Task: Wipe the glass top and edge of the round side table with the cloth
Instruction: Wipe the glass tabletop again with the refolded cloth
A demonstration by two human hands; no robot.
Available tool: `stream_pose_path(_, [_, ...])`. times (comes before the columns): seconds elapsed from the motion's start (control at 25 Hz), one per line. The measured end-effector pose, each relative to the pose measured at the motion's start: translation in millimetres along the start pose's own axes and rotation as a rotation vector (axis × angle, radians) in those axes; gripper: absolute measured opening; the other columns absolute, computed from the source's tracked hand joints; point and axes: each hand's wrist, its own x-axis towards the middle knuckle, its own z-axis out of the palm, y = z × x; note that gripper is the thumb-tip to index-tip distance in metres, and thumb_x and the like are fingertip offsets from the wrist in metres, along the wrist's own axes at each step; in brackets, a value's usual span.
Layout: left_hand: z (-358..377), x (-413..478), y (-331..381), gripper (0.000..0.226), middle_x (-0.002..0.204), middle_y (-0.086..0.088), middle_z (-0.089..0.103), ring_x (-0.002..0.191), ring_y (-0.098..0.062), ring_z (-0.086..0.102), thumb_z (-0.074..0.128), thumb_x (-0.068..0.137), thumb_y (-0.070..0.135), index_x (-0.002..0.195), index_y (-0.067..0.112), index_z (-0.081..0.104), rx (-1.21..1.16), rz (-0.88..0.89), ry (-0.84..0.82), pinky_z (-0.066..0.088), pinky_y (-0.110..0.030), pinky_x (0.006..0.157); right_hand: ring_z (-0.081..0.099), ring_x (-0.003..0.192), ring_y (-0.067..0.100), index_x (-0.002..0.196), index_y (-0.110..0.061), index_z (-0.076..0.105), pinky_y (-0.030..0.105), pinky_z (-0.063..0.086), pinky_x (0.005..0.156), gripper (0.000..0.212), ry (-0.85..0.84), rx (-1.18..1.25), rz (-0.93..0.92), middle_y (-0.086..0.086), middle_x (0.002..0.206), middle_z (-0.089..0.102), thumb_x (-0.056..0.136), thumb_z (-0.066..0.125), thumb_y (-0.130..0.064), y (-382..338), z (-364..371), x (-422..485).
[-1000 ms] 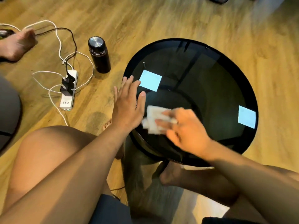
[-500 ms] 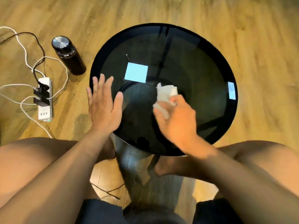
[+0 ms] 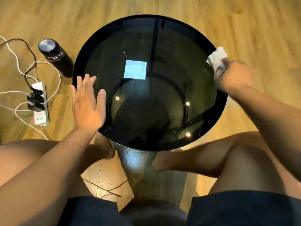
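Note:
The round side table (image 3: pixel 171 46) has a dark glass top with a black rim and stands between my knees. My right hand (image 3: pixel 232 77) is shut on a crumpled white cloth (image 3: pixel 217 58) at the table's right rim, where the cloth pokes out past my fingers. My left hand (image 3: pixel 88 101) lies flat and open on the left rim, fingers spread, holding nothing. Ceiling lights and a bright square reflect in the glass.
A dark bottle with a metal cap (image 3: pixel 54 57) stands on the wooden floor left of the table. A white power strip (image 3: pixel 39 105) with plugs and tangled cables lies further left. My bare feet rest under the table's near edge.
My right hand swept the cloth from the near-left part of the glass, across the middle, out to the right rim. My left hand stayed on the left edge. The camera view shifted over the table.

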Motion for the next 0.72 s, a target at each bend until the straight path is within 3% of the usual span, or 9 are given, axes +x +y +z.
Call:
stream_pose_path(0.08, [0.1,1.4,0.8,0.050,0.160,-0.009,0.030,0.153,-0.023,0.011,0.031,0.100,0.035,0.145,0.016,0.038,-0.018,-0.013,0.013,0.005,-0.045,0.125,0.064,0.087,0.043,0.118,-0.016,0.061,0.040,0.049,0.073,0.037,0.054,0.023,-0.058,0.024,0.101,0.063,0.090,0.047,-0.035,-48.1,10.1,-47.5])
stream_pose_path(0.16, [-0.7,0.7,2.0,0.049,0.159,-0.009,0.031,0.153,-0.023,0.012,0.032,0.100,0.034,0.145,0.015,0.038,-0.020,-0.016,0.010,0.007,-0.046,0.125,0.066,0.074,0.036,0.110,-0.019,0.068,0.034,0.045,0.060,0.031,0.045,0.180,-0.227,0.015,0.090,0.065,0.086,0.056,-0.034,-113.9,26.7,-127.8])
stream_pose_path(0.28, [-3.2,-1.8,4.3,0.047,0.160,-0.006,0.030,0.153,-0.020,0.011,0.032,0.102,0.032,0.146,0.017,0.038,0.006,-0.031,-0.013,0.005,-0.044,0.125,0.063,0.079,0.028,0.121,-0.024,0.060,0.033,0.050,0.060,0.040,-0.295,0.211,-0.716,0.014,0.101,0.063,0.083,0.068,-0.030,-178.1,16.4,-234.4])
stream_pose_path(0.32, [-3.3,-2.2,6.1,0.046,0.161,-0.005,0.029,0.153,-0.020,0.010,0.032,0.102,0.030,0.146,0.017,0.037,0.004,-0.042,-0.017,0.005,-0.044,0.125,0.062,0.082,0.028,0.125,-0.025,0.056,0.034,0.050,0.060,0.044,-0.395,0.203,-0.828,0.014,0.105,0.060,0.083,0.068,-0.028,-173.6,12.9,-244.5])
stream_pose_path(0.36, [-4.0,-3.0,7.7,0.046,0.161,-0.004,0.028,0.153,-0.020,0.009,0.032,0.102,0.029,0.146,0.017,0.037,-0.002,-0.055,-0.020,0.004,-0.043,0.125,0.060,0.080,0.027,0.126,-0.027,0.055,0.033,0.047,0.058,0.044,-0.391,0.223,-0.875,0.012,0.103,0.060,0.084,0.067,-0.029,-156.2,8.1,-238.8])
stream_pose_path(0.44, [-4.8,-3.3,8.4,0.045,0.162,-0.005,0.027,0.153,-0.022,0.008,0.032,0.103,0.028,0.146,0.017,0.037,-0.023,-0.074,-0.017,0.005,-0.044,0.125,0.061,0.069,0.026,0.122,-0.031,0.056,0.028,0.041,0.051,0.044,-0.320,0.131,-0.816,0.009,0.094,0.061,0.080,0.066,-0.036,-99.2,1.3,-209.3])
stream_pose_path(0.52, [-7.0,-4.9,7.4,0.044,0.161,-0.006,0.028,0.153,-0.024,0.008,0.034,0.102,0.027,0.145,0.017,0.037,-0.041,-0.075,-0.011,0.006,-0.046,0.124,0.064,0.066,0.034,0.121,-0.031,0.058,0.034,0.050,0.053,0.041,-0.146,-0.040,-0.618,0.012,0.095,0.063,0.081,0.063,-0.038,-34.6,-2.5,-148.8])
stream_pose_path(0.64, [-6.8,-6.1,10.7,0.043,0.161,-0.005,0.027,0.152,-0.026,0.008,0.035,0.103,0.029,0.145,0.020,0.037,-0.052,-0.089,-0.017,0.007,-0.047,0.124,0.064,0.082,0.046,0.126,-0.027,0.056,0.049,0.055,0.071,0.047,-0.092,-0.149,-0.165,0.024,0.100,0.065,0.085,0.042,-0.044,19.2,-20.0,-60.9])
stream_pose_path(0.72, [-5.7,-5.3,9.6,0.044,0.162,-0.005,0.027,0.152,-0.025,0.007,0.035,0.102,0.030,0.145,0.021,0.037,-0.073,-0.096,-0.009,0.006,-0.046,0.124,0.063,0.088,0.047,0.125,-0.024,0.056,0.045,0.054,0.076,0.051,-0.067,-0.060,-0.070,0.026,0.096,0.068,0.083,0.038,-0.044,0.5,-17.2,-63.6])
